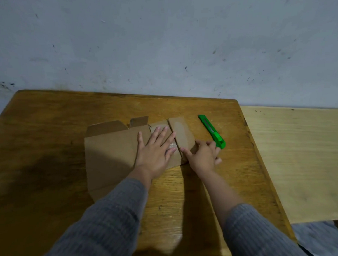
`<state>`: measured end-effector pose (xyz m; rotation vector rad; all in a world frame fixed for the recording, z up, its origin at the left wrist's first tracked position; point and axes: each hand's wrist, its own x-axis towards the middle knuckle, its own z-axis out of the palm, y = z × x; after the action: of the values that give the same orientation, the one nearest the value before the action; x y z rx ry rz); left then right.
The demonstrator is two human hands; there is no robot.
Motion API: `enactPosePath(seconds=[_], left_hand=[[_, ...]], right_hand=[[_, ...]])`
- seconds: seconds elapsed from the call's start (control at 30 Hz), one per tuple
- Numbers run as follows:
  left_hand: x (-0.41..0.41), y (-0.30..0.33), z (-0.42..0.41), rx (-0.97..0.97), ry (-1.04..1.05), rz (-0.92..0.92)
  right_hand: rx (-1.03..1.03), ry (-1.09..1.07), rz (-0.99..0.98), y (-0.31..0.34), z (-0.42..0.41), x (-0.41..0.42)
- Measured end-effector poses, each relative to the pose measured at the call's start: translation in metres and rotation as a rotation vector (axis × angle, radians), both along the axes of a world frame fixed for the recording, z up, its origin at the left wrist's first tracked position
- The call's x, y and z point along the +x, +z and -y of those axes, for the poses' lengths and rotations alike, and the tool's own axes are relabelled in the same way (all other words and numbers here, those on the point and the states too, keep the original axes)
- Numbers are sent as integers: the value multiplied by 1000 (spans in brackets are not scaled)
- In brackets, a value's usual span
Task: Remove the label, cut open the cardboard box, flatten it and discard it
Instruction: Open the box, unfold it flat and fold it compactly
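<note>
Two bare hands were on the cardboard box (109, 152), which lay flattened on the wooden table (50, 114), near the middle of the tabletop. The box was brown, opened out, with flaps showing along its far edge and one flap (139, 121) standing slightly up at the back. The left hand (156, 148) lay palm down on the right part of the flattened cardboard, fingers straight and spread, pressing on it and gripping nothing. A patch of clear tape (172, 146) showed between its fingers. The right hand (203, 156) was at the right end of the box, where a narrow panel (181, 134) was folded along a crease. Its thumb lay on the near end of that panel; the fingers were bent toward the table. Whether the fingers held the cardboard edge could not be determined, as the hand was slightly blurred.

One green utility knife (212, 131) lay on the table just to the right of the box, apart from the cardboard, its near end close beside the right hand's fingers. Contact between knife and fingers could not be confirmed. Both forearms wore grey ribbed sleeves (113, 217). A lighter wooden surface (297, 161) adjoined the table on its right side. A grey-blue wall (167, 41) with dark scuff marks stood behind the table.
</note>
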<state>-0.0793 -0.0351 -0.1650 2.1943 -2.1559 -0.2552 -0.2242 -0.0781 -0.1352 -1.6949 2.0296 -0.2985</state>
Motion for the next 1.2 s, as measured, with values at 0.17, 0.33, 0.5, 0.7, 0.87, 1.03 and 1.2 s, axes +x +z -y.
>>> enactPosePath(seconds=[0.17, 0.33, 0.5, 0.7, 0.87, 1.03, 1.2], left_hand=[[11, 2, -8, 16, -57, -59], [27, 18, -12, 65, -162, -31], [76, 36, -27, 38, -175, 175], [104, 56, -20, 130, -4, 136], [94, 55, -23, 224, -70, 199], [79, 53, -28, 287, -54, 268], [63, 44, -25, 343, 38, 251]], right_hand=[[80, -72, 194, 6, 3, 6], [78, -156, 307, 21, -3, 25], [61, -148, 309, 30, -7, 31], [17, -103, 284, 42, -9, 35], [-60, -80, 253, 53, -10, 36], [-137, 7, 192, 67, -7, 36], [-224, 93, 117, 75, -3, 43]])
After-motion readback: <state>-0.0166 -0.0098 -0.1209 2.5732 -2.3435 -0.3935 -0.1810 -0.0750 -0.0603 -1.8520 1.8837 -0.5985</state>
